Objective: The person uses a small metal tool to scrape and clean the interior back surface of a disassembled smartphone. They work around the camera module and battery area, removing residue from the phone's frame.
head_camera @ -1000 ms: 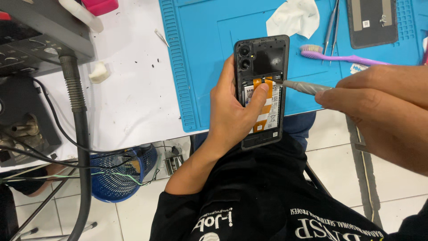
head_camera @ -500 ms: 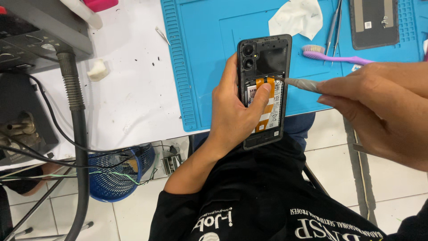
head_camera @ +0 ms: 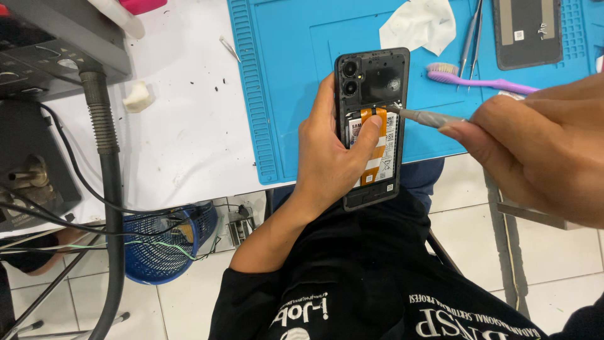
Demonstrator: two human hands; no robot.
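The left hand [head_camera: 330, 160] wraps around an opened phone [head_camera: 371, 126], thumb pressed on its orange ribbon, holding it over the near edge of a blue mat [head_camera: 296, 75]. The right hand [head_camera: 535, 151] pinches a thin metal tool [head_camera: 428, 117], its tip seemingly touching the phone's right edge. Farther right lie a purple toothbrush [head_camera: 478, 79], tweezers [head_camera: 469, 34] and a white tissue [head_camera: 418, 25]

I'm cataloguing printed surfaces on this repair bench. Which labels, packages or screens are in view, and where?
Battery label: white sticker with black print, inside the opened phone held by the left hand.
Small sticker: white square on the dark back cover, top right of the blue mat.
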